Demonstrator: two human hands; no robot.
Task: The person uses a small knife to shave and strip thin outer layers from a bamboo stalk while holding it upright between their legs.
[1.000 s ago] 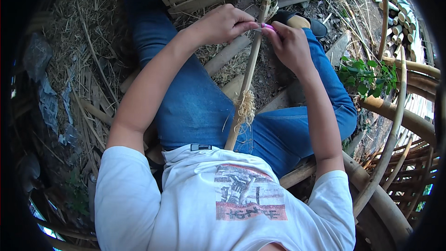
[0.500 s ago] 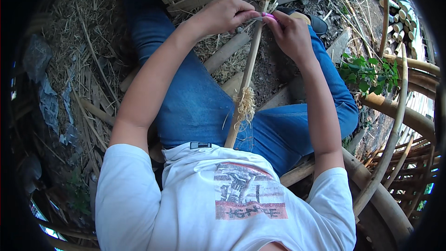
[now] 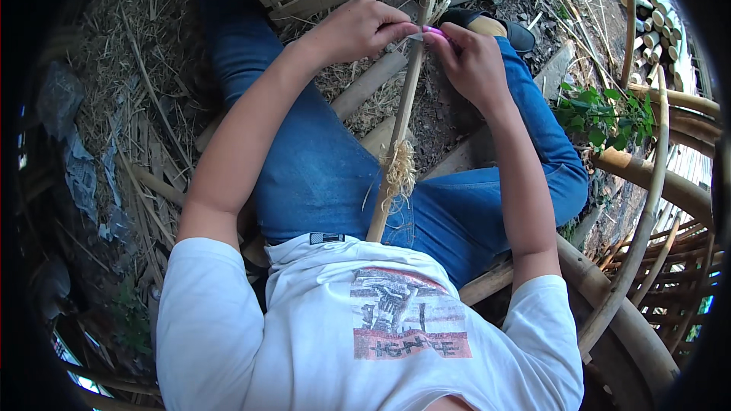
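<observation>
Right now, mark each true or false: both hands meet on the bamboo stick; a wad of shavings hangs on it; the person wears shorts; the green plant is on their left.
1. Both the left hand and the right hand meet on the bamboo stick: true.
2. A wad of shavings hangs on the stick: true.
3. The person wears shorts: false, long blue jeans.
4. The green plant is on their left: false, on their right.
</observation>
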